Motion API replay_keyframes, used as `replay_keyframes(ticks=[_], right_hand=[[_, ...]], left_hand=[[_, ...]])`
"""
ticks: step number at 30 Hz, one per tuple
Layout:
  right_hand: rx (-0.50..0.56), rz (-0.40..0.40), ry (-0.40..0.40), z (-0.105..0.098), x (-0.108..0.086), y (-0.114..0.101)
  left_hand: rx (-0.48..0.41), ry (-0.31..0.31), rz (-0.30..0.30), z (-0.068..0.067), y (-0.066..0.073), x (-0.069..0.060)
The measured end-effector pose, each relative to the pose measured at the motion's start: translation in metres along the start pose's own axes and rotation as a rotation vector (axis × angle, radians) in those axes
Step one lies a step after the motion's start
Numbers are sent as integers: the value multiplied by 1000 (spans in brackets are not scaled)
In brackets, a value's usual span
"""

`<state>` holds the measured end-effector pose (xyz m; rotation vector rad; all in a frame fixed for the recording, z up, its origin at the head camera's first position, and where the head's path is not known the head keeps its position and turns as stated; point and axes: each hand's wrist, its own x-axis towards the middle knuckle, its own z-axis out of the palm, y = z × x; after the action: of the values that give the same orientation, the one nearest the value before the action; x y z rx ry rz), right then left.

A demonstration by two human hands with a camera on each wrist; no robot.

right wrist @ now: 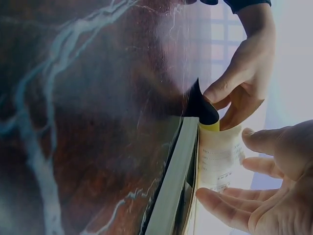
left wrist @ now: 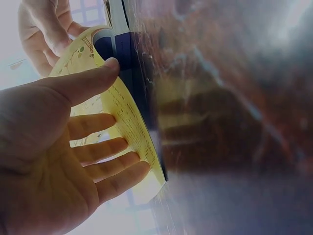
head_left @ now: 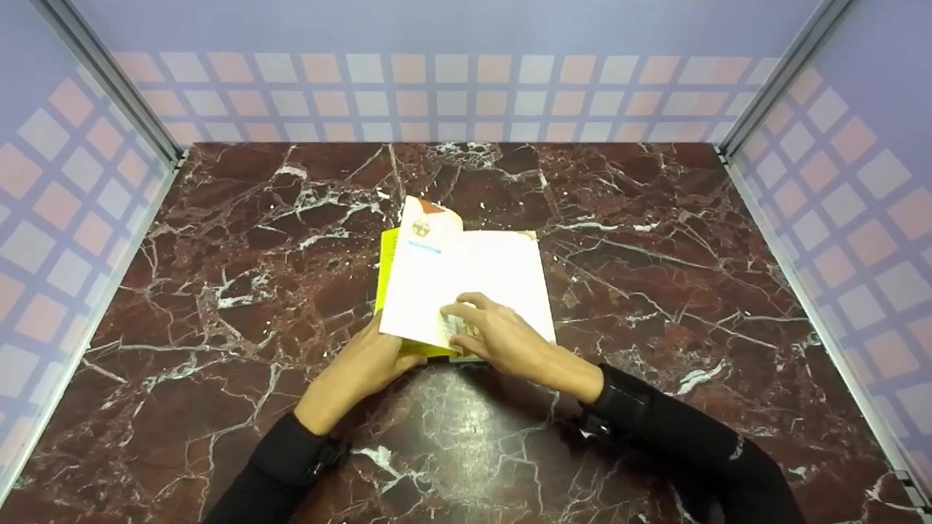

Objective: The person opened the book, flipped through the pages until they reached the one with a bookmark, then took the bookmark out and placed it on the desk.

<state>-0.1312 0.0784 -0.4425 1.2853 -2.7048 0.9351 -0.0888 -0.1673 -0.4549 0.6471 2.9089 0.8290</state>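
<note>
An open book (head_left: 506, 280) lies on the marbled tabletop. One white page (head_left: 415, 291) stands partly lifted and leans left, a small round picture and a blue line near its top. Beneath it shows a yellow sheet (head_left: 386, 262) with printed text. My left hand (head_left: 364, 360) is at the lower left corner, its nearly straight fingers touching the yellow sheet (left wrist: 124, 105) in the left wrist view; in the head view its fingertips are hidden by the white page. Over the book's lower middle, my right hand (head_left: 502, 338) touches the white page with loosely bent, spread fingers (right wrist: 222, 208).
A dark red marbled tabletop (head_left: 655, 291) with white veins surrounds the book. Tiled lilac panels enclose the back (head_left: 451, 94) and both sides, with metal posts (head_left: 786, 73) at the corners. Black sleeves (head_left: 655, 415) cover both forearms.
</note>
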Motion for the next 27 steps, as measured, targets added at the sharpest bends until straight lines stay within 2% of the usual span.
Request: replay_keyframes(ticks=[7, 16, 20, 23, 27], right_hand=[[-7, -20, -10, 2, 1, -1], [-13, -53, -28, 8, 2, -1], [-13, -58, -22, 10, 3, -1], [-14, -41, -32, 11, 4, -1], [-12, -32, -45, 12, 5, -1]], left_hand=[[8, 25, 38, 0, -1, -3], [13, 139, 151, -3, -8, -6], [18, 163, 188, -4, -11, -7], [28, 161, 181, -5, -12, -8], [42, 145, 119, -7, -13, -11]])
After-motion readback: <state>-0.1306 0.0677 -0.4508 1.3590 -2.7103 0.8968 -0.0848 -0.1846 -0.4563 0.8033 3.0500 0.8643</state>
